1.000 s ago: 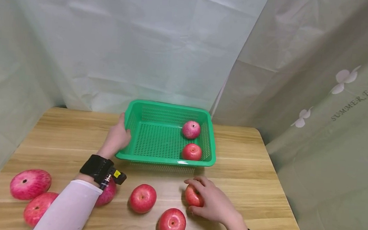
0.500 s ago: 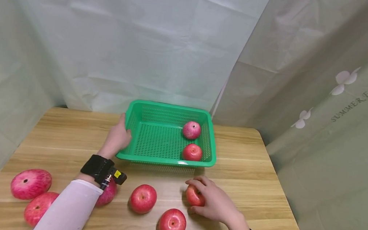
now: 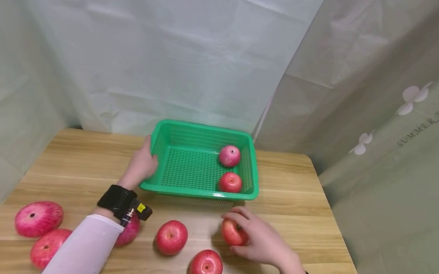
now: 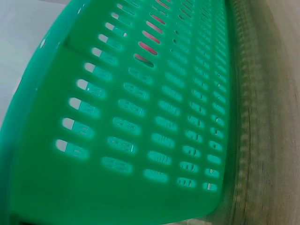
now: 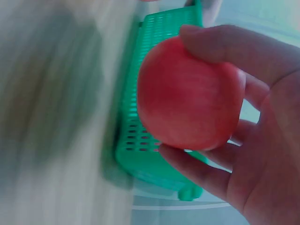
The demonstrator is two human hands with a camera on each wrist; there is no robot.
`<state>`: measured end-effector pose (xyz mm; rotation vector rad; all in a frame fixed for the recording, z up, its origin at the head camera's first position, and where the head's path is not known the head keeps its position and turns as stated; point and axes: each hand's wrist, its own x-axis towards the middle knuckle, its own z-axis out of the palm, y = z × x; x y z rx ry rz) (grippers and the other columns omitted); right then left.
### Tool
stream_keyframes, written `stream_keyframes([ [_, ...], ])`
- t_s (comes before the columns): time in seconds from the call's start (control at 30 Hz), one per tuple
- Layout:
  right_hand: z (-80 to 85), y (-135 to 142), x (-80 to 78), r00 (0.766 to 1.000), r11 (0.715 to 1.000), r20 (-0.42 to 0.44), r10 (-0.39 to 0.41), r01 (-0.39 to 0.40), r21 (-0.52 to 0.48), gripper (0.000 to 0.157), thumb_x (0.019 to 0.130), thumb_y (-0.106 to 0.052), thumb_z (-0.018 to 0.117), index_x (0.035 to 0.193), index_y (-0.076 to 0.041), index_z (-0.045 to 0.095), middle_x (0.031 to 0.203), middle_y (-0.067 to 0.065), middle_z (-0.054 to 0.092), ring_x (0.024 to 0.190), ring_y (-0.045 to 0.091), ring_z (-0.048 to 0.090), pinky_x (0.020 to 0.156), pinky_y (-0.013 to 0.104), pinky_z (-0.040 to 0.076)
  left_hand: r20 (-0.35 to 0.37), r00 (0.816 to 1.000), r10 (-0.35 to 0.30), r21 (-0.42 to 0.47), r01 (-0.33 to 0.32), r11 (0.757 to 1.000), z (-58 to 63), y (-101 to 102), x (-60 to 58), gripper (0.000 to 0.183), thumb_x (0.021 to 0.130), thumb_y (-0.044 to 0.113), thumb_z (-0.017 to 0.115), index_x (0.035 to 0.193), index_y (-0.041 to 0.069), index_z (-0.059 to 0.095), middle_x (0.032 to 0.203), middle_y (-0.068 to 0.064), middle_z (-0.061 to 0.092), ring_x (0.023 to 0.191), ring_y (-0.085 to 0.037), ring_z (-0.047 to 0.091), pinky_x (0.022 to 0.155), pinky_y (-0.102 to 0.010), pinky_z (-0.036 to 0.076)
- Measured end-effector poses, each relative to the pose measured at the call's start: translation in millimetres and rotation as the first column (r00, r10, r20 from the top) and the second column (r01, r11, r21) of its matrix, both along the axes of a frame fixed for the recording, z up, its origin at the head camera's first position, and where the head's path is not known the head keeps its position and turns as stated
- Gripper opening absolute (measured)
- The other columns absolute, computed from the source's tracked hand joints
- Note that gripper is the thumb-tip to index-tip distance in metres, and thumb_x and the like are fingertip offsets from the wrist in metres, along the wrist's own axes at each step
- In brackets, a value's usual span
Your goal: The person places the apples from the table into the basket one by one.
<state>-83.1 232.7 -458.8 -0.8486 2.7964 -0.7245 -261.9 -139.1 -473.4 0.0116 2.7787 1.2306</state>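
Note:
My left hand (image 3: 140, 165) grips the left rim of a green perforated plastic basket (image 3: 199, 192); its curled fingers are hidden behind the wall. The left wrist view shows the basket's slotted side wall (image 4: 93, 183) up close. In front of the basket's right part, my right hand (image 3: 267, 241) holds a red apple (image 3: 231, 232) between thumb and fingers. Seen from the right wrist, the apple (image 5: 187, 93) seems to hang a little above the tabletop. Inside the basket, at its right end, lie a pink streaked apple (image 3: 229, 156) and a red apple (image 3: 230, 183).
Two red apples, one nearer the middle (image 3: 171, 237) and one at the front (image 3: 206, 269), lie on the wooden table (image 3: 290, 178). Another apple (image 3: 129, 231) is partly under the left wrist. Two more sit at left (image 3: 38, 219). Curtains (image 3: 172, 54) hang behind.
My right hand has shifted slightly to the right with the apple in its grip. The left hand keeps its hold on the basket, and the other apples lie as before.

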Motion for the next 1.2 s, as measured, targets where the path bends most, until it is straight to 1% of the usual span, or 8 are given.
stream_keyframes([
  [0.1, 9.2, -2.0, -1.7, 1.0, 1.0, -0.019, 0.016, -0.016, -0.017, 0.074, 0.082, -0.028, 0.093, 0.149, -0.031, 0.06, 0.15, -0.01, 0.051, 0.122, 0.014, 0.058, 0.094, 0.037, 0.058, 0.001, 1.0, -0.001, 0.0, 0.001, 1.0, -0.2, -0.8, -0.6, 0.077, 0.111, 0.009, 0.04, 0.169, -0.001, -0.008, 0.127, -0.046, 0.057, 0.08, -0.038, 0.066, 0.062, -0.041, 0.053],
  [0.2, 15.9, -4.1, -5.2, 0.997, 0.999, -0.065, 0.035, -0.037, -0.029, 0.073, 0.082, -0.028, 0.093, 0.148, -0.029, 0.061, 0.151, -0.011, 0.051, 0.125, 0.014, 0.057, 0.095, 0.037, 0.058, 0.011, 1.0, -0.001, 0.007, 0.001, 1.0, 0.4, -1.4, -1.0, 0.077, 0.111, 0.01, 0.04, 0.169, 0.0, -0.01, 0.126, -0.046, 0.056, 0.08, -0.037, 0.065, 0.061, -0.04, 0.053],
  [0.37, 21.3, -7.9, -13.0, 0.986, 0.996, -0.15, 0.075, -0.081, -0.032, 0.071, 0.083, -0.028, 0.093, 0.147, -0.027, 0.062, 0.151, -0.009, 0.051, 0.131, 0.016, 0.054, 0.099, 0.038, 0.056, 0.028, 1.0, 0.008, 0.023, -0.008, 1.0, 2.2, -2.3, 0.7, 0.077, 0.111, 0.01, 0.039, 0.169, 0.001, -0.011, 0.131, -0.047, 0.054, 0.081, -0.037, 0.065, 0.062, -0.04, 0.053],
  [0.5, 23.4, -10.2, -17.9, 0.981, 0.994, -0.169, 0.094, -0.102, -0.039, 0.069, 0.084, -0.028, 0.092, 0.146, -0.026, 0.062, 0.152, -0.005, 0.052, 0.132, 0.018, 0.054, 0.099, 0.039, 0.056, 0.019, 1.0, 0.008, 0.018, -0.008, 1.0, 3.4, -3.0, 1.8, 0.077, 0.111, 0.01, 0.039, 0.169, 0.001, -0.01, 0.127, -0.047, 0.056, 0.078, -0.036, 0.065, 0.061, -0.04, 0.052],
  [0.7, 25.3, -13.6, -22.6, 0.983, 0.994, -0.157, 0.091, -0.099, -0.042, 0.071, 0.083, -0.028, 0.094, 0.146, -0.03, 0.062, 0.152, -0.004, 0.053, 0.131, 0.018, 0.055, 0.096, 0.039, 0.057, 0.007, 1.0, 0.006, 0.006, -0.006, 1.0, 4.2, -2.7, 1.7, 0.077, 0.111, 0.009, 0.04, 0.169, 0.0, -0.01, 0.129, -0.047, 0.055, 0.081, -0.038, 0.066, 0.062, -0.041, 0.053],
  [0.9, 24.8, -14.8, -24.4, 0.985, 0.995, -0.147, 0.09, -0.096, -0.039, 0.071, 0.082, -0.027, 0.094, 0.145, -0.031, 0.062, 0.15, -0.005, 0.054, 0.129, 0.016, 0.056, 0.097, 0.038, 0.057, 0.021, 1.0, 0.006, 0.022, -0.007, 1.0, 4.1, -1.5, 1.4, 0.077, 0.111, 0.009, 0.039, 0.17, 0.002, -0.01, 0.132, -0.047, 0.054, 0.082, -0.038, 0.066, 0.063, -0.041, 0.054],
  [1.03, 25.7, -14.6, -26.5, 0.987, 0.993, -0.126, 0.096, -0.104, -0.062, 0.071, 0.082, -0.026, 0.093, 0.145, -0.032, 0.062, 0.15, -0.005, 0.054, 0.129, 0.016, 0.056, 0.096, 0.038, 0.057, 0.025, 1.0, 0.004, 0.026, -0.004, 1.0, 3.8, -0.5, 1.6, 0.077, 0.111, 0.009, 0.039, 0.17, 0.002, -0.01, 0.131, -0.047, 0.054, 0.08, -0.037, 0.065, 0.062, -0.041, 0.053],
  [1.2, 25.9, -14.3, -30.8, 0.988, 0.986, -0.096, 0.117, -0.127, -0.107, 0.072, 0.082, -0.025, 0.094, 0.146, -0.032, 0.062, 0.15, -0.008, 0.053, 0.129, 0.016, 0.057, 0.097, 0.039, 0.057, 0.034, 0.999, 0.003, 0.029, -0.004, 1.0, 4.1, 0.9, 1.8, 0.078, 0.111, 0.009, 0.04, 0.17, 0.004, -0.011, 0.135, -0.046, 0.052, 0.085, -0.039, 0.066, 0.065, -0.042, 0.054],
])
